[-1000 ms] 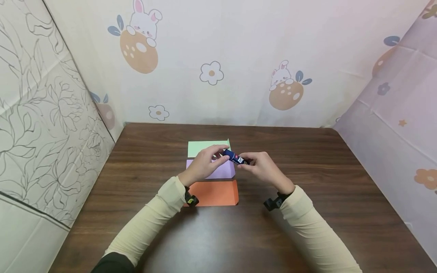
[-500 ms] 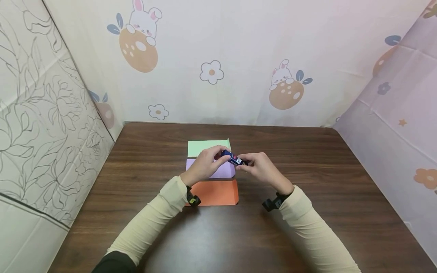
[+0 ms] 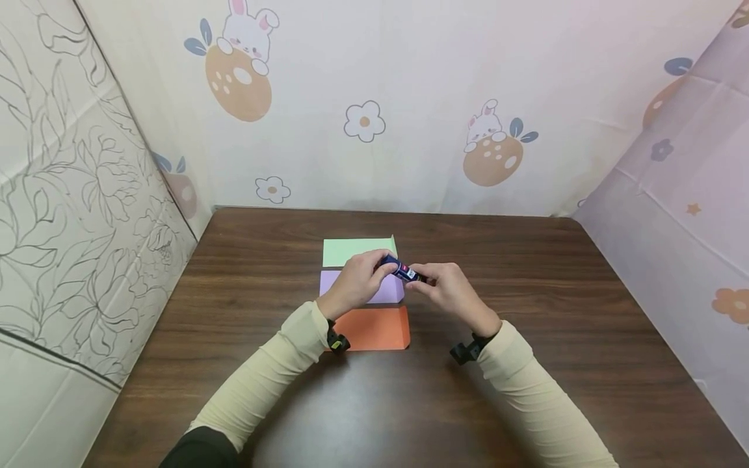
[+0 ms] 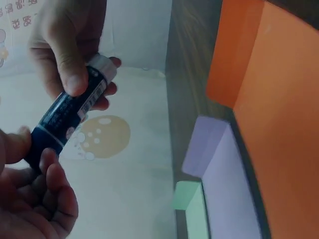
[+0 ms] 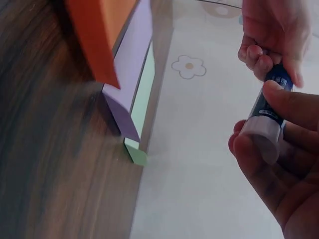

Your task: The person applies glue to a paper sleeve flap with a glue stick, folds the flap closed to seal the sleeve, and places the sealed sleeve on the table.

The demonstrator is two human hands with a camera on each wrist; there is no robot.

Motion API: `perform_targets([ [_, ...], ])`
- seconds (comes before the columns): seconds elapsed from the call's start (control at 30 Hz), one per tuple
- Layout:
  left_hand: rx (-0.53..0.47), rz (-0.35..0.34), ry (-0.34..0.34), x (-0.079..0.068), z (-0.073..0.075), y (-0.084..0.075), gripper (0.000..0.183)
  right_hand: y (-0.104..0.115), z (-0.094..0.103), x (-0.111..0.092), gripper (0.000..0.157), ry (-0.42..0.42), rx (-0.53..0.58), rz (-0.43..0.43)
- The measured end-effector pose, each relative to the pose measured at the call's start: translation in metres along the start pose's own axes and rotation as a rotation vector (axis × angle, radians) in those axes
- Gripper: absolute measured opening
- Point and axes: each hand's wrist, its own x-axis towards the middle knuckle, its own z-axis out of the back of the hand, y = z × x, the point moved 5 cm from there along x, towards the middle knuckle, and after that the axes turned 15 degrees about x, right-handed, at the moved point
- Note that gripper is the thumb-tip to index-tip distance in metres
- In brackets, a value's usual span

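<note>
One blue tube (image 3: 406, 270), label (image 4: 92, 99) unreadable, pinched by left grip (image 3: 358, 279) and right grip (image 3: 449, 286); left grip partly hides purple paper (image 3: 386, 291).

left hand (image 3: 358, 279) shifted rightward (only slightly) above purple paper (image 3: 387, 293)

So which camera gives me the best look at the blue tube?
The left wrist view: the blue tube shows most of its length there, plus its white end. The head view shows it small and tilted; the right wrist view shows the white end larger, but the right hand hides part of the body.
</note>
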Motion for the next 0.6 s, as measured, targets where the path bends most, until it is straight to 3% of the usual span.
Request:
perform_targets([
  [0.2, -0.01, 0.177, 0.058, 0.002, -0.005, 0.008, 0.032, 0.001, -0.003, -0.002, 0.023, -0.075, -0.129, 0.079],
  [0.33, -0.027, 0.272, 0.085, 0.002, -0.005, 0.013, 0.04, 0.0, -0.005, -0.004, 0.026, -0.071, -0.126, 0.05],
  [0.43, -0.054, 0.253, 0.077, 0.002, -0.005, 0.015, 0.035, -0.001, -0.006, -0.005, 0.025, -0.036, -0.075, 0.008],
  [0.6, -0.148, 0.118, 0.028, 0.001, -0.002, 0.012, 0.031, -0.006, -0.004, -0.004, 0.021, 0.0, 0.022, -0.068],
])
